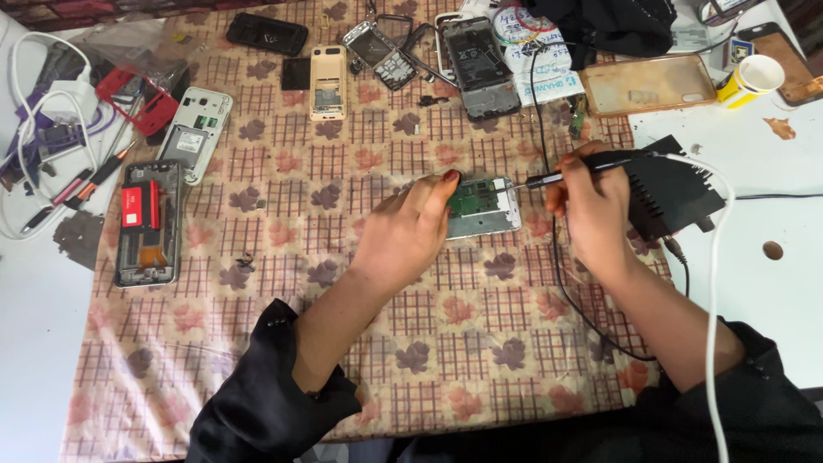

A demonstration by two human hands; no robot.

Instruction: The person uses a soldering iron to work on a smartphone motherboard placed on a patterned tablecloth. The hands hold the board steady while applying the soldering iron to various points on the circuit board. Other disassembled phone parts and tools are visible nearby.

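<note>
your left hand (pixel 410 230) clamps the opened phone (pixel 483 207) mid-cloth; your right hand (pixel 591 201) grips a screwdriver (pixel 573 172), tip on its board — back already off, screws likely still in.

Opened phones (pixel 483 207) – seven (maybe more).

Your opened phone (pixel 483 207) lies flat near the middle of the patterned cloth, back cover off, green circuit board showing inside its pale silver frame. Your black screwdriver (pixel 570 173) is nearly level, its thin metal tip touching the phone's upper right edge
</note>
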